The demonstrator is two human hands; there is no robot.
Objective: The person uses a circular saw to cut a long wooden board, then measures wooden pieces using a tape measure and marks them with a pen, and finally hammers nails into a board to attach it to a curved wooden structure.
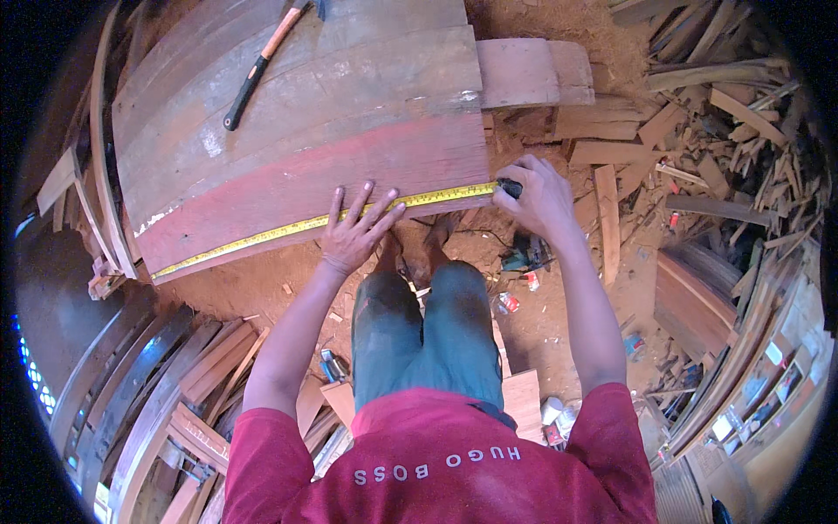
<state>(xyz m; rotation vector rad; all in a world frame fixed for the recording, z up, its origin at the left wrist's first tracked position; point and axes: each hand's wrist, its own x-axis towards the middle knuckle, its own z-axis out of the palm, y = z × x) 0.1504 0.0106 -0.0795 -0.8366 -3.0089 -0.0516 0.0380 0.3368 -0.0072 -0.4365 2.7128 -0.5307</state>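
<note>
A yellow tape measure stretches along the near edge of a wide wooden board with a reddish front strip. Its dark case is in my right hand, closed around it at the board's right end. My left hand lies with fingers spread over the board's near edge, the fingertips beside or on the blade; some of the tape is covered there. At the far left the blade's end meets the board's left corner. A hammer with a black grip lies on the boards farther back.
Scrap wood is heaped at the right. Stacked planks stand at the lower left, and more boards lie at the right. A greenish power tool sits on the sawdust-covered floor near my feet.
</note>
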